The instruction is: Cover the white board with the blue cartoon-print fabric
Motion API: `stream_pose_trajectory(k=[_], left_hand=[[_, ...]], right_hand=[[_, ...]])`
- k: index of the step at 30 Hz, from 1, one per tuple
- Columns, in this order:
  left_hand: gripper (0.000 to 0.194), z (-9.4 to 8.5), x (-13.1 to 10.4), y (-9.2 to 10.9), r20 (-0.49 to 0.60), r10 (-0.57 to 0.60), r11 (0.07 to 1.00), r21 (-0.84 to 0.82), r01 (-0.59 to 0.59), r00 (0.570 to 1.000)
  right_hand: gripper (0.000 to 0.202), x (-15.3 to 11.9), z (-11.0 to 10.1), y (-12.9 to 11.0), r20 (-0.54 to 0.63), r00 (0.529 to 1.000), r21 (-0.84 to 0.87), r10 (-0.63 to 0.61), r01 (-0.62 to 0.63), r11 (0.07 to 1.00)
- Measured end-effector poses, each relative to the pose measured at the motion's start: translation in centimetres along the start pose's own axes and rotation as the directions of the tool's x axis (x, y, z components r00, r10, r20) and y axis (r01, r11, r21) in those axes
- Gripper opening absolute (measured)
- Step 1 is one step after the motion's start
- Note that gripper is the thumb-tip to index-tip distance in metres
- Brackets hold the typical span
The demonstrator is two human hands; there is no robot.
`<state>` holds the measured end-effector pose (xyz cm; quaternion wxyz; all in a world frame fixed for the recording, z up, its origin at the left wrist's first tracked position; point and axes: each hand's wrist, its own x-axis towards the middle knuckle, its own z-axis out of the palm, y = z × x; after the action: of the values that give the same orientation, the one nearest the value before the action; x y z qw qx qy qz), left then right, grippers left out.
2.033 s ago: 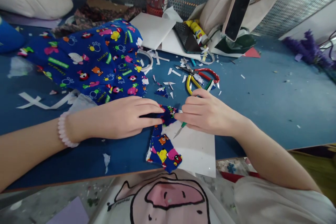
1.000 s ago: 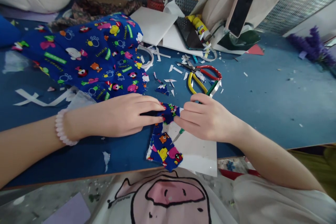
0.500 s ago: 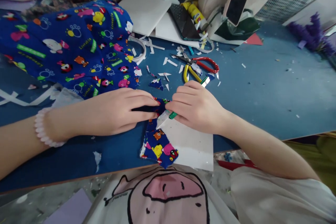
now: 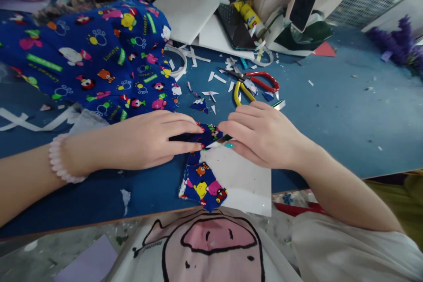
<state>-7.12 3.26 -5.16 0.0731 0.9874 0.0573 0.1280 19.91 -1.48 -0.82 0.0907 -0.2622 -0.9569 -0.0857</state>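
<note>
My left hand (image 4: 150, 139), wearing a pale bead bracelet, holds a small blue cartoon-print cloth piece (image 4: 204, 185) down with thumb and forefinger at its upper part. The cloth lies along the left side of a white sheet (image 4: 249, 185), its lower part folded over the sheet's corner. Close on the right, my right hand (image 4: 264, 136) is closed round a slim green tool with a silvery end (image 4: 280, 105); most of it is hidden in the fingers, so its kind is unclear. The right fingertips are at the cloth's upper right part.
A large blue cartoon-print cloth (image 4: 109, 61) spreads at the left. Red-handled scissors (image 4: 264, 81), a yellow-handled tool (image 4: 243, 92), a tape roll (image 4: 178, 61) and paper scraps lie beyond my hands. Behind are white boards (image 4: 185, 17), a phone (image 4: 236, 28) and a yellow bottle (image 4: 251, 17).
My right hand has turned and shifted slightly right, and the green tool shows less, its lower end now mostly covered. My left hand keeps its place on the cloth.
</note>
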Motion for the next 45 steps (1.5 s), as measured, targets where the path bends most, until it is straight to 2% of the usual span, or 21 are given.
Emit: stream_pose_trajectory(k=[5,10,30,40,45], left_hand=[[0.038,-0.1,0.1,0.1,-0.011,0.031,0.999,0.025,-0.030,0.999],[0.037,-0.2,0.0,0.0,-0.011,0.042,0.999,0.016,-0.042,0.999],[0.036,0.0,0.2,0.1,-0.051,0.039,0.999,0.008,-0.039,0.998],[0.035,-0.2,0.2,0.2,-0.032,0.016,1.000,0.002,-0.016,0.999],[0.038,-0.2,0.2,0.1,-0.025,0.044,0.999,0.032,-0.043,0.999]], right_hand=[[0.028,0.0,-0.2,0.0,0.014,0.999,-0.163,-0.045,0.047,0.985],[0.031,0.3,-0.3,-0.3,0.005,0.994,-0.188,-0.112,0.111,0.976],[0.022,0.4,-0.6,-1.1,-0.020,0.982,-0.300,-0.190,0.176,0.938],[0.025,0.3,-1.2,-1.1,0.052,0.981,-0.292,-0.185,0.193,0.937],[0.026,0.3,-1.1,-0.8,0.037,0.978,-0.309,-0.206,0.207,0.928]])
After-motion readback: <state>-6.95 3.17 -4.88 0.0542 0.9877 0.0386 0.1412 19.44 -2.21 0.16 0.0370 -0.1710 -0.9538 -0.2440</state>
